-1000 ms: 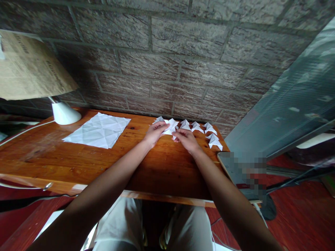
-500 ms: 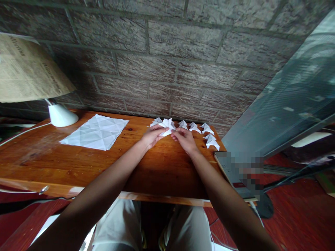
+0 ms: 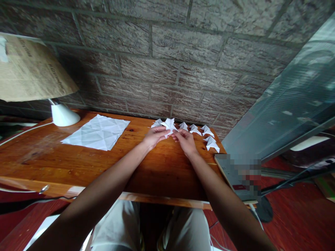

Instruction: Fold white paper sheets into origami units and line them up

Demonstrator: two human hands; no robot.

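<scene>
Between my two hands is a white folded paper figure (image 3: 169,124) with pointed flaps, held above the wooden table. My left hand (image 3: 154,137) pinches its left side, thumb on top. My right hand (image 3: 185,139) grips its lower right edge with closed fingertips. Just behind the hands, partly hidden, sits another folded paper piece (image 3: 157,122). To the right stand several similar folded pieces, one of them (image 3: 195,129) near my right hand and another (image 3: 211,143) a little nearer to me.
A stack of creased white paper sheets (image 3: 98,132) lies on the left of the table (image 3: 104,167). Behind it stands a lamp with a white base (image 3: 64,115). A flat, partly blurred-out device (image 3: 227,170) is at the right edge. A brick wall (image 3: 162,73) rises behind.
The paper figure is turned slightly in my fingers, its points now spread more toward the wall. Both hands keep hold of it in nearly the same place. The view has shifted slightly.
</scene>
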